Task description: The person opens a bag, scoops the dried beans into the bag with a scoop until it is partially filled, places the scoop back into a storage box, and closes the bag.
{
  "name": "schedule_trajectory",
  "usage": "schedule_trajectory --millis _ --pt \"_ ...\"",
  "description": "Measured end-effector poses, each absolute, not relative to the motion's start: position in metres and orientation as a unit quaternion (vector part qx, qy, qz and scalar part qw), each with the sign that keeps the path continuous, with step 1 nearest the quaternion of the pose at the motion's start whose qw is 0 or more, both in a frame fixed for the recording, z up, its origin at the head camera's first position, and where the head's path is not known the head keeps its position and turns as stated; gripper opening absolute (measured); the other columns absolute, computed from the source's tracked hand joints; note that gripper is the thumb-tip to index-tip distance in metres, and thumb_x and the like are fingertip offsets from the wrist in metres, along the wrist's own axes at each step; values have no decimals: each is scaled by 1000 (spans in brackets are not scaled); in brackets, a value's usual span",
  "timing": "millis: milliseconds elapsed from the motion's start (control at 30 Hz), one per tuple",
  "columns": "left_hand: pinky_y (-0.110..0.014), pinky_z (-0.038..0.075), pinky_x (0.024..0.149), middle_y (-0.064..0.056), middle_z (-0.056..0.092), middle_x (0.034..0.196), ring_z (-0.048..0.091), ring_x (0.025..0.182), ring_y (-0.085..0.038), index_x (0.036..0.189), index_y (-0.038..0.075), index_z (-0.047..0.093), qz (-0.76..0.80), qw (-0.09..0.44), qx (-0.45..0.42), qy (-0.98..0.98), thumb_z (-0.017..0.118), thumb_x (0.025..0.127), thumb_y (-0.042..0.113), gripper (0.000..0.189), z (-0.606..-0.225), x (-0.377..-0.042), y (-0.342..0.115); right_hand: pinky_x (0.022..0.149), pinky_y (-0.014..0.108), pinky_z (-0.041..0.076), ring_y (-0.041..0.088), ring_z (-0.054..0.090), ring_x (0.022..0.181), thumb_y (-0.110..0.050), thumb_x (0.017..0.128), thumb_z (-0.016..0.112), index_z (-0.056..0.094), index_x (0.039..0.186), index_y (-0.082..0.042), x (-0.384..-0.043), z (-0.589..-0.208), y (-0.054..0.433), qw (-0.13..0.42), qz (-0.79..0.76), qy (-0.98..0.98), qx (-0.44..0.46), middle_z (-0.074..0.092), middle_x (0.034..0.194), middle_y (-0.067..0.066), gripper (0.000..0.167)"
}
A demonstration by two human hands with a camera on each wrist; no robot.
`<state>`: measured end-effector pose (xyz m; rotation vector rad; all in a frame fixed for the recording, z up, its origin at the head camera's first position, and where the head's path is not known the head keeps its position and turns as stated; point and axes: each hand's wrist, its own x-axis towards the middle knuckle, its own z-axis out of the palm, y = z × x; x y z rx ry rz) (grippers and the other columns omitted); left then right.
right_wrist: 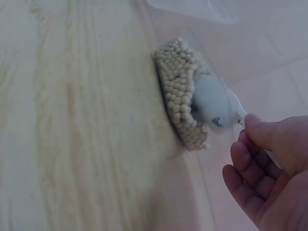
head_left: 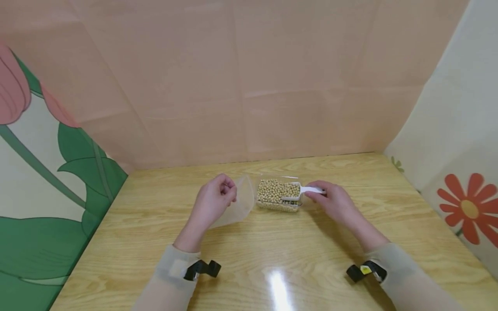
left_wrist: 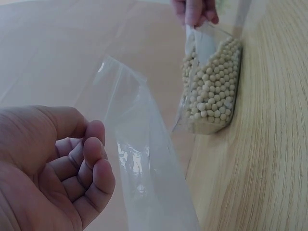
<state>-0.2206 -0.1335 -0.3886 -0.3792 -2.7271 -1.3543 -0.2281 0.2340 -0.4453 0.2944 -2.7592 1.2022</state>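
Observation:
My left hand (head_left: 213, 198) pinches a clear plastic bag (head_left: 240, 202) near its top edge. In the left wrist view the bag (left_wrist: 149, 163) hangs down from the fingertips, its film glossy and see-through. Just right of it is a clear box (head_left: 277, 208) holding round, pale beans (head_left: 269, 189) that look like soybeans. A white scoop (head_left: 310, 189) lies with its bowl in the beans at the box's right end. My right hand (head_left: 336, 203) grips the scoop's handle between thumb and fingers. In the right wrist view the scoop's bowl (right_wrist: 211, 98) is partly sunk among the beans.
The box stands on a wood-grain table (head_left: 241, 259) towards its back edge. A pink cloth (head_left: 241, 86) hangs behind the table. Printed flower panels flank it, with green leaves (head_left: 35, 242) at left and a red flower (head_left: 469, 209) at right.

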Motion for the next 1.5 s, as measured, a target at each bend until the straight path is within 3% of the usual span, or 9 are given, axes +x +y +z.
schedule_trajectory --millis 100,233,333,567,800,1133,1500 --pt "-35 51 60 5 72 82 67 72 -17 107 12 69 -443 34 -122 -888 67 108 14 3 -389 -221 -134 69 37 54 23 67 83 -26 108 75 78 126 -6 -226 -439 232 94 371 -916 117 77 102 10 27" --pt "-37 55 64 5 72 82 69 74 -16 108 10 70 -444 32 -124 -887 68 107 14 4 -388 -221 -133 84 55 59 34 76 99 -21 105 78 79 123 -5 -224 -430 230 142 326 -922 149 80 115 15 24" --pt "-38 55 65 5 72 82 69 75 -17 109 10 70 -446 31 -123 -886 68 108 13 4 -387 -220 -132 86 62 59 37 77 100 -20 104 80 80 121 -7 -223 -424 230 161 296 -926 170 80 117 15 22" --pt "-36 54 63 5 72 82 68 73 -16 107 10 69 -446 37 -124 -886 67 108 13 4 -386 -221 -133 75 58 61 33 79 91 -16 100 83 80 118 -7 -228 -406 231 192 219 -931 220 80 111 12 19" --pt "-35 53 62 5 72 81 69 73 -16 106 10 69 -446 37 -125 -885 67 108 13 4 -385 -221 -133 83 61 61 36 79 98 -17 104 79 80 123 -4 -231 -393 240 137 233 -937 221 80 118 17 23" --pt "-37 55 64 5 72 81 69 73 -17 105 11 68 -450 37 -125 -883 69 108 13 4 -385 -221 -134 71 50 58 17 73 82 -20 98 85 83 111 -15 -231 -368 234 111 160 -949 247 79 100 -2 14" --pt "-38 55 64 5 72 80 69 73 -17 103 13 68 -450 42 -130 -882 68 107 11 5 -386 -222 -135 73 54 60 24 77 85 -18 94 89 84 107 -15 -227 -349 235 135 122 -952 246 80 99 0 14"
